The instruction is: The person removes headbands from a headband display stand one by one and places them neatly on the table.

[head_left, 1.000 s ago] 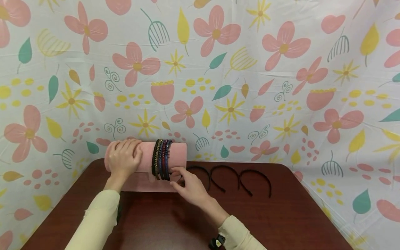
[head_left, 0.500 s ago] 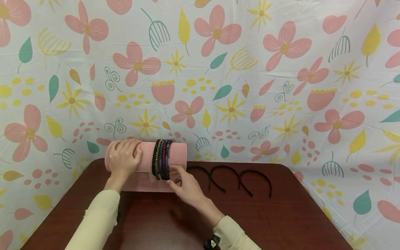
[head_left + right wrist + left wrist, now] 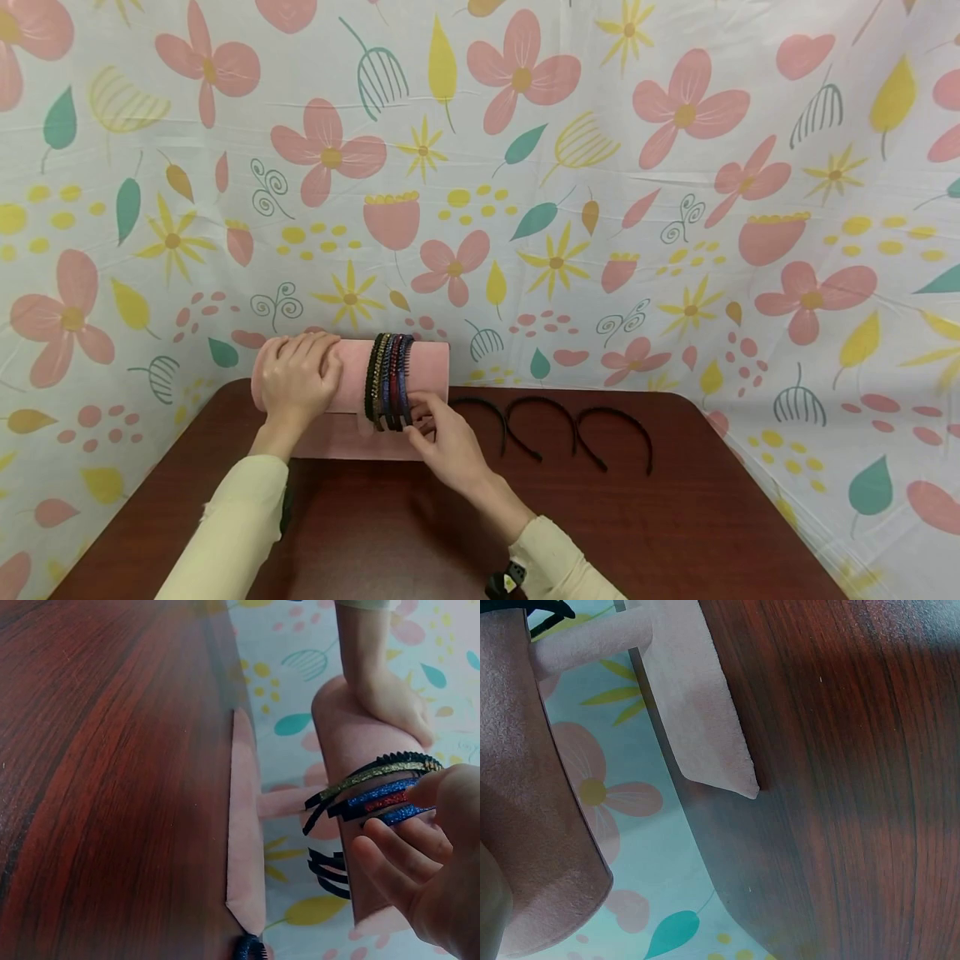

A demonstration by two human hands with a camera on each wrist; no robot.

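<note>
A pink velvet headband holder (image 3: 431,367) lies crosswise at the left back, a roll on a flat base (image 3: 337,447). My left hand (image 3: 296,375) grips the roll's left end from above, its fingers bent over the top. Several glittery headbands (image 3: 375,780) in black, gold, blue and red ring the roll right of its middle. At the rightmost blue headband (image 3: 405,371), near its front lower end, my right hand (image 3: 453,450) pinches with thumb and fingers. In the left wrist view the left hand shows only as a blurred edge beside the roll.
Black headbands (image 3: 613,410) lie in a row on the dark wood table (image 3: 600,533), right of the holder. Behind the table hangs a floral curtain (image 3: 480,167), close to its back edge.
My right hand has moved slightly left and closed its thumb and fingers on the rightmost blue headband. The left hand and the holder have stayed in place.
</note>
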